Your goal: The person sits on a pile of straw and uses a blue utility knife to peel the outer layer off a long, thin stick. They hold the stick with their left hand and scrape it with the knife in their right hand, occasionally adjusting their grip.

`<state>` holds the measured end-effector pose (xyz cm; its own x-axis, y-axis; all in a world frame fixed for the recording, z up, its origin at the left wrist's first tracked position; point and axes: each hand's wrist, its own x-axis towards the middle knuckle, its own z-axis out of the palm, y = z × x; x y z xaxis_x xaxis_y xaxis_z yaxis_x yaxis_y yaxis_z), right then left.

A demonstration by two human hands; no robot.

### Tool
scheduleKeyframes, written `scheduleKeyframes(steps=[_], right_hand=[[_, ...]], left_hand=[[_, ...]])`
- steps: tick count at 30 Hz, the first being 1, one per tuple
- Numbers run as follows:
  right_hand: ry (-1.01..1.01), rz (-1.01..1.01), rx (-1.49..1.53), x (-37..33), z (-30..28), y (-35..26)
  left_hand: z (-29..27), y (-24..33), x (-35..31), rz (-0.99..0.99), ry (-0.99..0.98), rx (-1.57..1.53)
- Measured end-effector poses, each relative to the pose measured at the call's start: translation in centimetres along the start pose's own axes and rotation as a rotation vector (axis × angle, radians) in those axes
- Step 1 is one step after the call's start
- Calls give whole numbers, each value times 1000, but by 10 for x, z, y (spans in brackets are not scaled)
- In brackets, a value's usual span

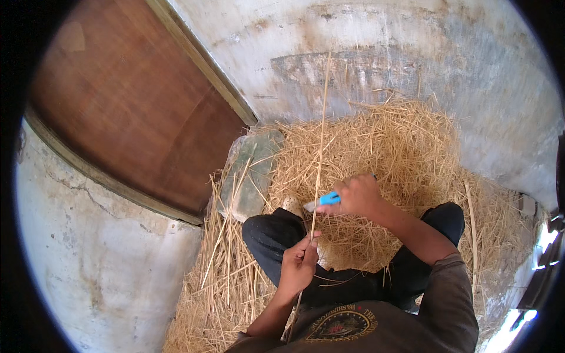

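Observation:
A long, thin straw-coloured stalk stretches from near my lap up toward the far wall. My left hand is closed round its lower part, thumb pressed along it. In my right hand is a blue-handled utility knife, gripped in a closed fist. Its short pale blade points left and lies at the stalk, a little beyond my left hand; whether it cuts into the stalk I cannot tell. Below the left hand the stalk runs on past my forearm toward my shirt.
Loose straw is heaped in front of my crossed legs, and longer stalks lie at the left. A flat grey-green stone slab sits by the brown door panel. A stained, whitewashed wall rises behind the straw.

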<state>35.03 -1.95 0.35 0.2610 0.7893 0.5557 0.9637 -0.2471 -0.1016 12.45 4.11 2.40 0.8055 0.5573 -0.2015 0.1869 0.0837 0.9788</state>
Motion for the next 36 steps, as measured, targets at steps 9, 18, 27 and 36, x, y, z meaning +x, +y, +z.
scheduleKeyframes(steps=[9, 18, 27, 36], right_hand=[[-32, -55, -61, 19, 21, 48], [-529, 664, 1177, -9, 51, 10], [-157, 12, -50, 17, 12, 41], [-189, 913, -144, -25, -25, 195]], left_hand=[[1, -7, 26, 22, -22, -56], [4, -1, 22, -38, -5, -102], [-8, -19, 33, 227, 11, 236], [-37, -17, -7, 73, 189, 191]])
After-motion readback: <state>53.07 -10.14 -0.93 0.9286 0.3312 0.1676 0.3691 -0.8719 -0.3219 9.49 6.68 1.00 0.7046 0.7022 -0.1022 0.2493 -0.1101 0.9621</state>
